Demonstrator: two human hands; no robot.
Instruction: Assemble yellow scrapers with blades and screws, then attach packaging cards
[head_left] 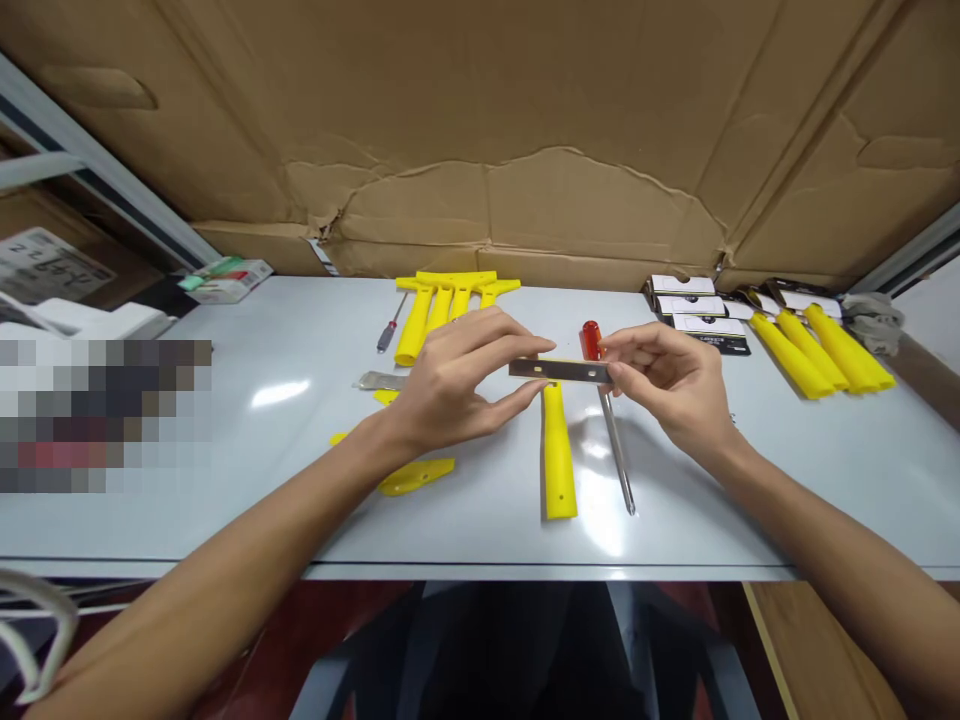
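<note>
Between my two hands, over the middle of the table, is a flat dark metal blade (559, 371) with small holes near its ends. My left hand (454, 380) grips its left part, thumb below and fingers above. The right end is pinched by the thumb and fingers of my right hand (670, 385). Beneath the blade, a yellow scraper handle (559, 460) lies pointing toward the front edge, its far end partly hidden. A screwdriver (616, 450) with a red handle lies right of it, partly behind my right hand. Yellow flat pieces (416, 476) lie near my left forearm.
Several yellow T-shaped handles (411, 330) and a small screwdriver (388, 335) lie at the back. At the right are yellow-handled scrapers (802, 355) and black-and-white packages (690, 306). A small box (229, 281) stands back left, before a cardboard wall (525, 120).
</note>
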